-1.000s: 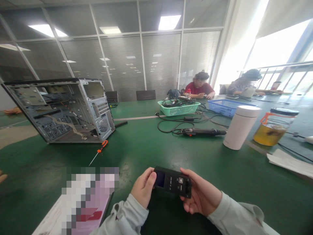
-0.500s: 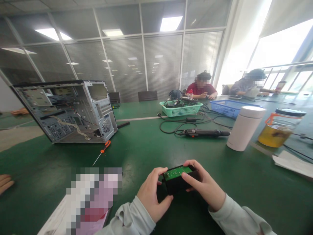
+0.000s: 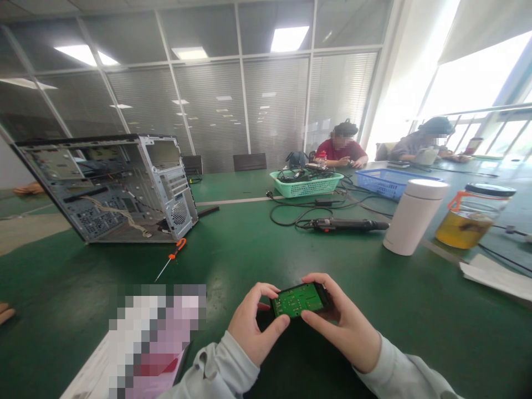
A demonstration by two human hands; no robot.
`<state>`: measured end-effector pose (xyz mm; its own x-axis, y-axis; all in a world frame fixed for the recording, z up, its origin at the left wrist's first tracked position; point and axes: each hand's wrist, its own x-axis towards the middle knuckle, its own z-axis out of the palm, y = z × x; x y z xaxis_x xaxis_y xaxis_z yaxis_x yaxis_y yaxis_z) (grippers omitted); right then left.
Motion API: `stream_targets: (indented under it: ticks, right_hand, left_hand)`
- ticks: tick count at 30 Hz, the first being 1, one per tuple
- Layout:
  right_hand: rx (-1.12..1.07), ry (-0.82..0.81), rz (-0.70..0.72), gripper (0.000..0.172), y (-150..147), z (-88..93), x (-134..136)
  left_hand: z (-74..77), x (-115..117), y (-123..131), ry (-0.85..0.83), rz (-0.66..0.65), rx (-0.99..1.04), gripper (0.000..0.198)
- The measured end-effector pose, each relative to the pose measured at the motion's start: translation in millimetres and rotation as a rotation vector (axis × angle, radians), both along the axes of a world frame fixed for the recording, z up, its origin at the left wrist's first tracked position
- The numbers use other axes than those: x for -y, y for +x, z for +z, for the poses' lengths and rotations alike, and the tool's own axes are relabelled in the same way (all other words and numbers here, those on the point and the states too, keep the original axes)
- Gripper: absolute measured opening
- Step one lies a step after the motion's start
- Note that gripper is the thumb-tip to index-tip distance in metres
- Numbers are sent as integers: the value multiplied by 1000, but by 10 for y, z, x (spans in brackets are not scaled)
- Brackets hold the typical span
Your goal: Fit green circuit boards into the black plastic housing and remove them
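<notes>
Our count: one circuit board, one computer case, one orange-handled screwdriver, one power driver, one white flask, one lidded jar. We see baskets, two: green basket, blue basket. Seated people, two: person in red, person in grey.

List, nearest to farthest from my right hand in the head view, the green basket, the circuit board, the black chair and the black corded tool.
1. Circuit board: held between the left hand and right hand.
2. Black corded tool: straight ahead on the table.
3. Green basket: beyond the tool, slightly left.
4. Black chair: past the table's far side, farther left.
</notes>
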<state>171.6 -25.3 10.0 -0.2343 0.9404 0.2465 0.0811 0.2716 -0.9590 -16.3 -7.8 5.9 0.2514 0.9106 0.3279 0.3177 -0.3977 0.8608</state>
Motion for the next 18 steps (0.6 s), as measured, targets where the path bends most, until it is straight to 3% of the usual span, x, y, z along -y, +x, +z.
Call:
stream_targets:
  ticks: [8,18]
  right_hand:
    - [117,79,-66,41,24,-55,-34]
    - [236,16,-58,41,14,13,-18]
  left_hand:
    - [25,1,-9,-10,-15,43,15]
    - [-5,-20,-22,-83,-22,15,15]
